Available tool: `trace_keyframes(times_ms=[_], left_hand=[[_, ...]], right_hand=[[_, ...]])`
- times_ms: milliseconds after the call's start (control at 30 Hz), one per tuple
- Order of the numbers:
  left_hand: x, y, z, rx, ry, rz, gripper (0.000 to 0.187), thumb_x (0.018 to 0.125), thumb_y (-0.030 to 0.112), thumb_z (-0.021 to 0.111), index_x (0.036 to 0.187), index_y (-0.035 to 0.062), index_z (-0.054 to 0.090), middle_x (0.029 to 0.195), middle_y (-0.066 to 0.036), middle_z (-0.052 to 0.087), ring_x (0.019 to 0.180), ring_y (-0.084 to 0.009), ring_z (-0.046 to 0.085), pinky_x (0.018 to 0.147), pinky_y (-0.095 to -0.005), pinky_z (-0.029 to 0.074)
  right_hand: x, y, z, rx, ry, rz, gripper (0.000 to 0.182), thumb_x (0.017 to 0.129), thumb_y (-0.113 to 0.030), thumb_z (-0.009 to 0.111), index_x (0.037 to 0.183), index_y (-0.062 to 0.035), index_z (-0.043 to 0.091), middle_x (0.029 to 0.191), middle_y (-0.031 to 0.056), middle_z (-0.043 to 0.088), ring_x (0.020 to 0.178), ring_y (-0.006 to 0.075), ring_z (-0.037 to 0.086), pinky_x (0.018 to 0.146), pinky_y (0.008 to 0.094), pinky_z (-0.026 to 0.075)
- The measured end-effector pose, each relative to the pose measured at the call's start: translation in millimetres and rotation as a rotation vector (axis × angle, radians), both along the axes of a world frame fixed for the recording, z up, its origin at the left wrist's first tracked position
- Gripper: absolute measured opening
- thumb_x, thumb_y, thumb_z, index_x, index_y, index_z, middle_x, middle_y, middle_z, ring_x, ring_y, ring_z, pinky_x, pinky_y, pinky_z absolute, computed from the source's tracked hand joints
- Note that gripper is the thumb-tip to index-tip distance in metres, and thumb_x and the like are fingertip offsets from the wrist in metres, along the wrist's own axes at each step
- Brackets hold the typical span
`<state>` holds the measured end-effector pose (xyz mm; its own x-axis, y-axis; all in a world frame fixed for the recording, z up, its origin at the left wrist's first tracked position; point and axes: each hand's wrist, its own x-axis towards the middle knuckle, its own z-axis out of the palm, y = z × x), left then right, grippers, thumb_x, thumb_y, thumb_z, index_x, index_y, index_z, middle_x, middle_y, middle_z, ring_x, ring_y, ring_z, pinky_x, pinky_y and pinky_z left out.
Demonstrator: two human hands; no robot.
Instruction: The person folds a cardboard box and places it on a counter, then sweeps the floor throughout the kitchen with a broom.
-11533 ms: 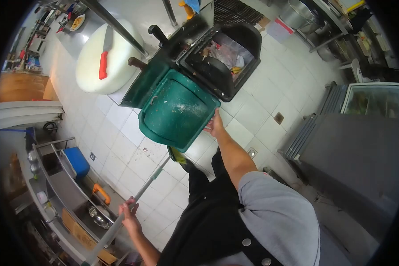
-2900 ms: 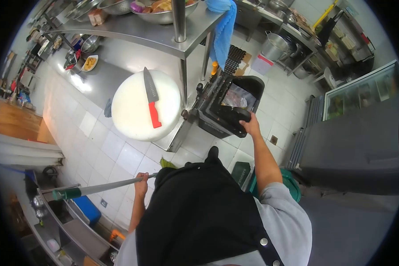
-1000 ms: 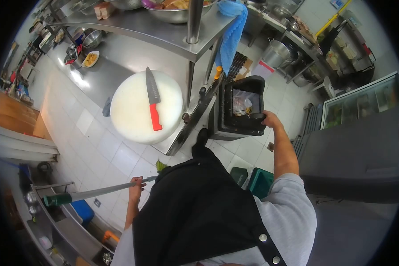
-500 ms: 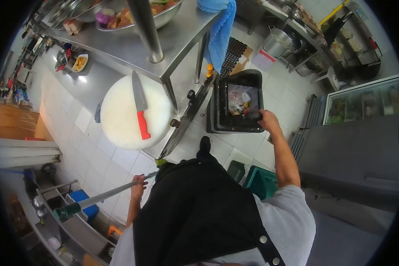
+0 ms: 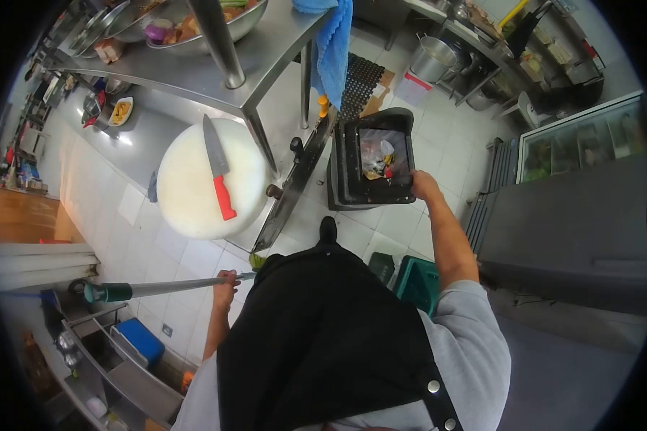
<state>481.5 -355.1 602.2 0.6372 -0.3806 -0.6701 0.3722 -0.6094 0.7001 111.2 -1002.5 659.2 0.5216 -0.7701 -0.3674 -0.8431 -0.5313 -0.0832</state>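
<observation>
My left hand (image 5: 225, 287) is closed around a long grey pole (image 5: 172, 287) with a dark green end cap. The pole lies nearly level across the view, and its far end disappears by my black apron, close to a bit of green. At the right, the fingers of my right hand (image 5: 424, 185) are wrapped over the near right corner of a black trash bin (image 5: 374, 194). Inside the bin are a clear plastic bag and food scraps. A knife with a red handle (image 5: 223, 198) rests on a round white cutting board (image 5: 176, 176), away from both hands.
A steel counter (image 5: 266, 68) with a shelf stands ahead, a blue towel (image 5: 332, 54) hanging from its corner. Green crates (image 5: 415, 284) sit on the floor right of my foot. A grey fridge (image 5: 568, 230) lines the right side. A sink unit (image 5: 133, 381) is at lower left.
The pole's green end has swung up, so the pole lies more level. The view has shifted slightly, and the bin appears a little further left. My right hand stays on it.
</observation>
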Motion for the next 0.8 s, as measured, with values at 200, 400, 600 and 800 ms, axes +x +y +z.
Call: trace_keyframes(times_ms=[200,400,600,800], left_hand=[[-7.8,27.6,5.2,-0.012,-0.13,-0.132,0.037,0.104,0.045,0.067,0.112,0.009,0.062,0.105,-0.007,0.071,0.09,-0.0184,0.072,0.072,-0.0363,0.053],[-18.0,69.7,21.7,-0.048,-0.012,0.143,0.037,0.103,0.048,0.069,0.109,0.013,0.06,0.105,-0.005,0.071,0.088,-0.0193,0.073,0.07,-0.0353,0.054],[-13.5,81.5,17.3,0.001,0.075,0.2,0.036,0.103,0.048,0.069,0.109,0.014,0.059,0.104,-0.004,0.069,0.088,-0.0183,0.073,0.07,-0.0345,0.054],[-13.0,48.9,28.7,0.06,0.009,0.08,0.036,0.103,0.048,0.068,0.108,0.0134,0.059,0.104,-0.003,0.068,0.09,-0.0175,0.072,0.071,-0.0346,0.053]], right_hand=[[11.7,-17.7,38.2,0.101,-0.169,-0.024,0.057,0.074,-0.005,0.078,0.131,-0.0101,0.071,0.118,0.0199,0.077,0.115,0.0389,0.072,0.099,0.046,0.057],[15.0,-21.3,48.4,0.122,-0.189,-0.01,0.06,0.073,-0.003,0.084,0.132,-0.0104,0.072,0.116,0.0178,0.078,0.113,0.0355,0.073,0.1,0.0426,0.057],[-18.4,-66.9,51.0,0.352,-0.265,-0.209,0.048,0.075,0.004,0.083,0.121,-0.0059,0.073,0.096,0.0099,0.077,0.088,0.023,0.072,0.081,0.0382,0.058],[-63.8,-75.7,37.1,0.292,-0.426,-0.353,0.043,0.073,0.01,0.072,0.113,-0.0063,0.074,0.087,0.0071,0.075,0.082,0.0215,0.071,0.074,0.0371,0.057]])
